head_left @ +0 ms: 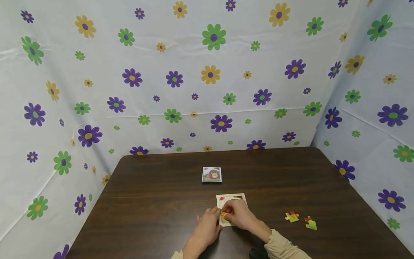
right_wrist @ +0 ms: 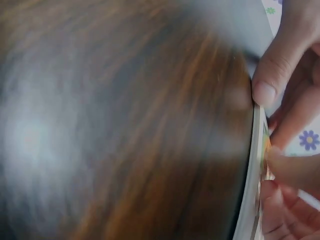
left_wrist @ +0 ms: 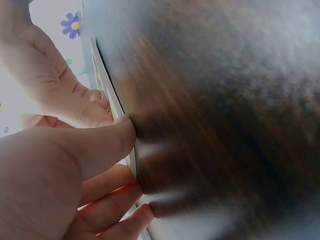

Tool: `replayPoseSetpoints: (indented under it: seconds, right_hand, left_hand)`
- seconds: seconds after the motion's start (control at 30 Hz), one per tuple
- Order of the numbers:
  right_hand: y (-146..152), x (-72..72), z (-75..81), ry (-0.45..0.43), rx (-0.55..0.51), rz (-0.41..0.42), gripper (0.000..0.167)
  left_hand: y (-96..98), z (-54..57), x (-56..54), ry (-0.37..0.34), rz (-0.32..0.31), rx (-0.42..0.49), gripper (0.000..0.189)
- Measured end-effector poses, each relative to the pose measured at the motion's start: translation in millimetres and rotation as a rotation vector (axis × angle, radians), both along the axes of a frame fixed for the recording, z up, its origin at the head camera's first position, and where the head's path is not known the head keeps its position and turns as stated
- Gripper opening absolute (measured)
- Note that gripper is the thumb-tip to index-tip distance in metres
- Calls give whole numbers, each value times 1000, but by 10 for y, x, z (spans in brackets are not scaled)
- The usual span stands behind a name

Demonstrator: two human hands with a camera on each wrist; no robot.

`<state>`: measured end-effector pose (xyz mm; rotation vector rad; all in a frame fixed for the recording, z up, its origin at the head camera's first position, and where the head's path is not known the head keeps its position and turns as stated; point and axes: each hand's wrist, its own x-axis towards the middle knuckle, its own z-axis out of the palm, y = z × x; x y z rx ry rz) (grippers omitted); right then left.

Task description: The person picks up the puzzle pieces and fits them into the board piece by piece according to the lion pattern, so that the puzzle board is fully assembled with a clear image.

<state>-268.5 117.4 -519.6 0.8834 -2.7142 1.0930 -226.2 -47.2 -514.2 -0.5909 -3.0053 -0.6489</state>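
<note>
Pinching a small yellow-orange jigsaw piece (head_left: 224, 216) with the curled thumb and fingers of my right hand (head_left: 239, 213), I work it against the left part of a square puzzle tray with a pale, cream-coloured rim (head_left: 233, 195). My left hand (head_left: 207, 226) grips the tray's lower left corner, thumb at the near side and fingers along the left edge, which is a good brace, since a light board like this would probably slide on the smooth, dark brown wood-grain tabletop (head_left: 155, 201). My knuckles hide much of the piece, so I cannot tell whether it sits flush. To do this well, I should nudge and turn it lightly until the edges line up, then press straight down; forcing a tilted tab would likely bend it or lift a neighbour. The small white-bordered card with a lion picture (head_left: 211, 175) lies just beyond the tray, handy for checking orientation. Two loose, interlocking-shaped pieces, one orange and yellow (head_left: 292, 216), the other green with a reddish-orange end (head_left: 311, 223), lie well apart to the right and need no attention during this press.
</note>
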Motion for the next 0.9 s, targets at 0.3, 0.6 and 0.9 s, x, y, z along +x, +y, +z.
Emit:
replayPoseSetpoints:
  seconds: [0.3, 0.6, 0.9]
  right_hand:
    - [182, -89, 0, 140, 89, 239, 17]
    - [239, -82, -34, 126, 156, 313, 23]
    - [236, -83, 3, 177, 220, 361, 22]
  left_hand:
    - [-3, 9, -19, -13, 6, -20, 45]
    - [-5, 18, -22, -39, 2, -28, 45]
    - [-12, 6, -30, -24, -3, -24, 45]
